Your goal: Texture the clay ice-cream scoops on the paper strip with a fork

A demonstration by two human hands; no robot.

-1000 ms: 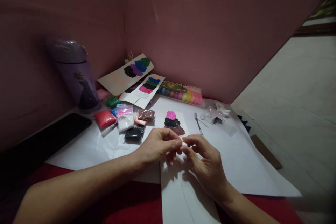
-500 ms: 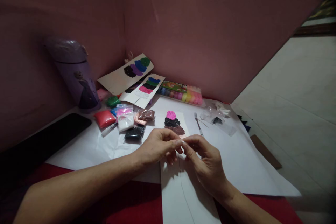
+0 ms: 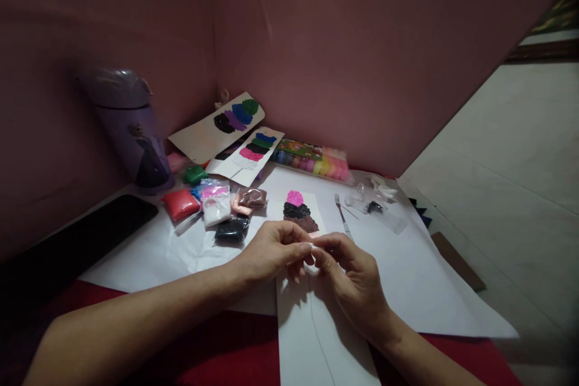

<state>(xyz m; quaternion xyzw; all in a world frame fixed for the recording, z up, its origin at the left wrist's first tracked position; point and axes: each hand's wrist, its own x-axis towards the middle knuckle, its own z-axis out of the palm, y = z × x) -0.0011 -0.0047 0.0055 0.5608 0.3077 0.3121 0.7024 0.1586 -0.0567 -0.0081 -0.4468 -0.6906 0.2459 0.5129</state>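
Note:
My left hand point(image 3: 278, 250) and my right hand point(image 3: 355, 277) meet fingertip to fingertip over a long white card point(image 3: 325, 332). Both are closed in a pinch on a small bit of white clay point(image 3: 313, 247), mostly hidden by the fingers. On the card above my hands are stacked bands of textured clay: a pink patch point(image 3: 295, 198), a black band point(image 3: 297, 211) and a brown band point(image 3: 301, 224). A thin drawn line runs down the card's lower part. Just beyond my right hand lies a small fork point(image 3: 342, 217).
Several bagged clay pieces, including a red pack point(image 3: 180, 205) and black pack point(image 3: 232, 229), lie left. Behind are two decorated cards point(image 3: 246, 178), a pack of colored clay point(image 3: 312, 160) and a purple bottle point(image 3: 129, 132). Clear plastic packaging point(image 3: 393, 221) lies right. A dark phone-like slab point(image 3: 122, 214) is far left.
My hands stay nearly in place, with fingertips shifting slightly left and down. A little more of the white clay shows between them.

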